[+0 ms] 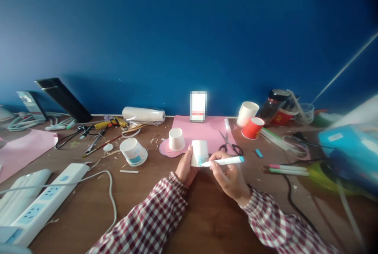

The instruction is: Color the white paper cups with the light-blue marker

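My left hand [185, 167] is wrapped round a white paper cup [199, 152] held upside down over the wooden table [206, 214]. My right hand [228, 176] pinches a white marker with a blue end [226, 162], its tip touching the cup's side by a blue mark. Just behind stands another upturned white cup [176, 139] on a pink paper disc [165, 149]. Black-handled scissors [228, 143] lie on a pink sheet [209, 128] to the right of the cups.
A tipped cup with a blue label [134, 152], power strips [38, 203] with a white cable, tools and a film roll [143, 114] lie left. A red cup [252, 128], a white cup [247, 113], jars, pens [288, 168] and a blue box [348, 147] crowd the right.
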Demonstrator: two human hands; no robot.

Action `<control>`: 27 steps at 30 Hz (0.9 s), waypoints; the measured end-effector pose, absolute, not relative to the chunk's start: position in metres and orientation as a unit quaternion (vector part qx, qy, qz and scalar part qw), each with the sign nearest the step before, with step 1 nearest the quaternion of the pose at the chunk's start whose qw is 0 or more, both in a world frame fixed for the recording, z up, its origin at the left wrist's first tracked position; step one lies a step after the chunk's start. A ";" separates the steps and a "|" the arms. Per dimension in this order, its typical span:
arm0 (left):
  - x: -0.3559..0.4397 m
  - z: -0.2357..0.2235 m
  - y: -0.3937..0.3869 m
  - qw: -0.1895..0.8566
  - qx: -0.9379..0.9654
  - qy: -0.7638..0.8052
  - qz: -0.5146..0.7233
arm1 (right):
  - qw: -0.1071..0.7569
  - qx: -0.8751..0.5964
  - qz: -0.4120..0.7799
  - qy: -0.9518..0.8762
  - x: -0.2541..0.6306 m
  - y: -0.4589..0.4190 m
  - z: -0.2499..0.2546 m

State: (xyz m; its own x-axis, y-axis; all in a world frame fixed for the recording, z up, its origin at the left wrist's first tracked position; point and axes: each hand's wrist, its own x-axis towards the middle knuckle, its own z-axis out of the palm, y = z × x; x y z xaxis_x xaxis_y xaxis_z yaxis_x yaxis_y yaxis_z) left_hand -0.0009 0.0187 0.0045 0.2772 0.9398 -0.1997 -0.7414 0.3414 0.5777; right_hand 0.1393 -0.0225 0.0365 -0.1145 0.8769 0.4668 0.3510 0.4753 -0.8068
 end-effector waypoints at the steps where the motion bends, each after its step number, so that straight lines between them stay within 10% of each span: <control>1: -0.001 0.005 0.019 0.776 0.191 0.264 0.540 | 0.504 -0.441 0.260 -0.696 0.140 -0.022 0.036; 27: -0.008 0.000 0.021 0.790 0.184 0.238 0.534 | 0.534 -0.462 0.300 -0.641 0.143 -0.015 0.030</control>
State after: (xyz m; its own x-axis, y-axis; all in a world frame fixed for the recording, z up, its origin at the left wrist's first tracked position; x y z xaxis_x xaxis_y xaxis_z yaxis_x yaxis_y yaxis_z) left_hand -0.0078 0.0207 -0.0004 0.3160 0.9316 -0.1795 -0.7567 0.3616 0.5446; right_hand 0.1433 -0.0150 0.0296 -0.0023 0.9131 0.4078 0.2724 0.3929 -0.8783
